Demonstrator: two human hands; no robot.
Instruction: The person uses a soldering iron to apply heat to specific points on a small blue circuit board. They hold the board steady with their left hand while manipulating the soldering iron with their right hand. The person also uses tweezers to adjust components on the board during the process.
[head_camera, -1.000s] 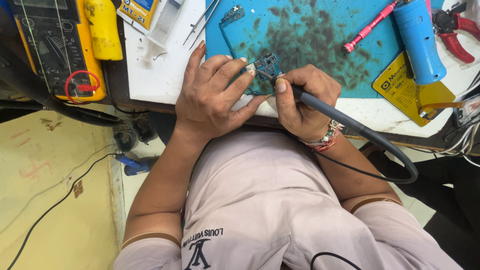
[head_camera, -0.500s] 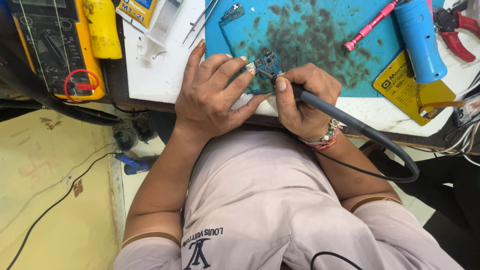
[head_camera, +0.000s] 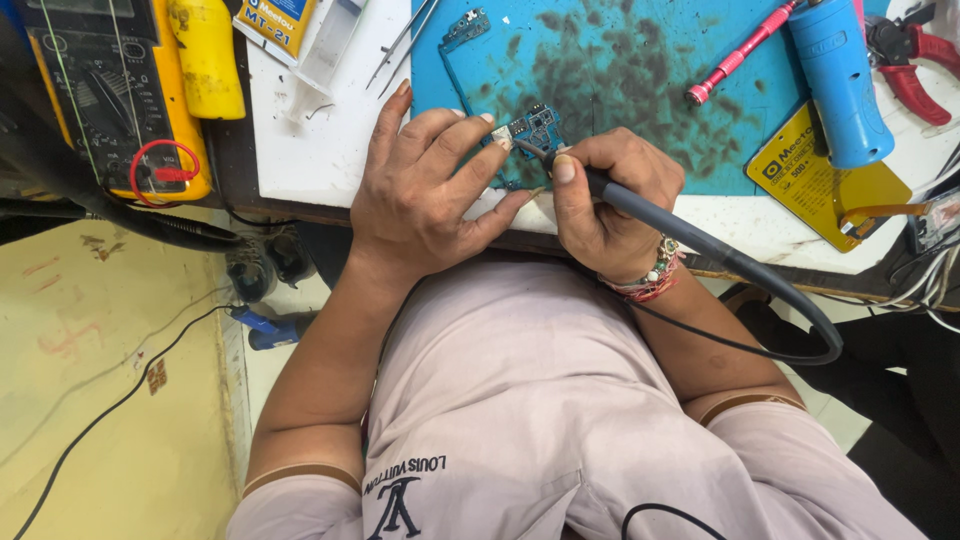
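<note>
Circuit board (head_camera: 537, 130), small and blue, lies on the near edge of a stained blue work mat (head_camera: 620, 60), between the two hands. Left hand (head_camera: 425, 190) rests flat-ish beside it, fingers spread and loosely bent, index and middle fingertips (head_camera: 487, 122) pressing the board's left end down; nothing is grasped in the palm. Right hand (head_camera: 610, 195) is clenched pen-fashion around a soldering iron (head_camera: 640, 208), thumb along the grey handle, thin tip angled far and left onto the board. Contact point of the tip is too small to tell exactly. Beaded bracelets (head_camera: 650, 278) sit on the right wrist; the iron's dark cord (head_camera: 800, 315) loops right and near, off the table edge.

Outward: a second narrow board (head_camera: 465, 28) at the mat's far left corner, tweezers (head_camera: 405, 40) just left of it on the white tabletop (head_camera: 320, 150). Pink screwdriver (head_camera: 740, 52) and blue cylindrical tool (head_camera: 838, 80) far right on the mat, a yellow card (head_camera: 830, 195) under the latter. Red-handled cutters (head_camera: 910, 65) at far right. Yellow multimeter (head_camera: 110, 100) at far left, off the white top. Yellow floor (head_camera: 100, 400) below, near left.
</note>
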